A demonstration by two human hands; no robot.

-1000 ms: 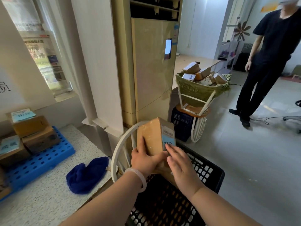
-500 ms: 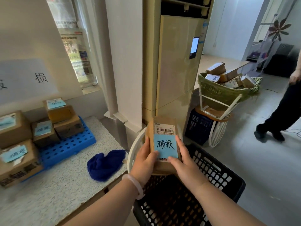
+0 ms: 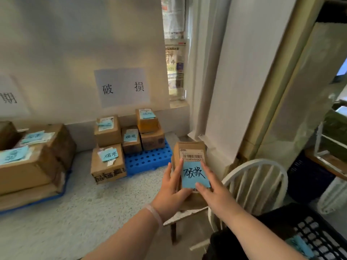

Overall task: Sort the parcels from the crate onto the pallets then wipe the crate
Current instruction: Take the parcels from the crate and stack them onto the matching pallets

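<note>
The left hand (image 3: pixel 171 190) and right hand (image 3: pixel 212 192) grip the parcel (image 3: pixel 189 152) from either side. It stands on end with its label facing the camera, just right of the blue pallet (image 3: pixel 148 160).

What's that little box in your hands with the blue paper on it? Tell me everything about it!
The parcel is a small brown cardboard box, held upright, front face toward the camera. A white barcode label sits near its top; below it, a blue note bears black handwritten characters. The left hand grips its left side, the right hand its right side. It is near the right end of the blue pallet, not on it.
</note>
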